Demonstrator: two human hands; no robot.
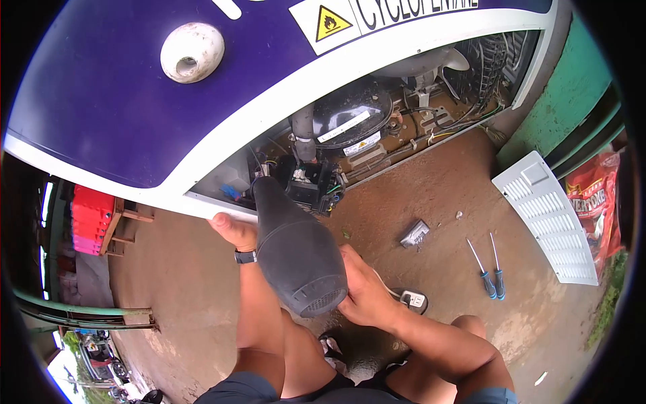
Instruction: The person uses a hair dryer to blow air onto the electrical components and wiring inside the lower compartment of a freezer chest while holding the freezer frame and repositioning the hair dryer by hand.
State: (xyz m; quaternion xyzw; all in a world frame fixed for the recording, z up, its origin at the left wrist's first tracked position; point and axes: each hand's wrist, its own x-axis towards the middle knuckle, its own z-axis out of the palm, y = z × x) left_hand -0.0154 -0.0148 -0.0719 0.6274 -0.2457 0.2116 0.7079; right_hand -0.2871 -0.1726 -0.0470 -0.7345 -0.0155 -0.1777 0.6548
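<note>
My right hand [370, 293] is closed around the side of a black blower [296, 252] with a tapered nozzle and a vented rear end. The nozzle points into the open machine compartment of a white and blue freezer [128, 114], near a black electrical part [313, 188] with wires. Beyond that part sits a shiny black compressor [353, 114]. My left hand [235, 230], with a watch on the wrist, is beside the blower at the compartment's lower edge. Its visible fingers are stretched out; the blower hides the rest.
Two blue-handled screwdrivers [491, 276] lie on the wet brown floor. A small grey part [414, 233] is nearer the freezer. A white louvered panel [548, 215] leans at right beside a red bag [595, 202]. Close to my legs is a power outlet [412, 299]; red crates [92, 217] stand at left.
</note>
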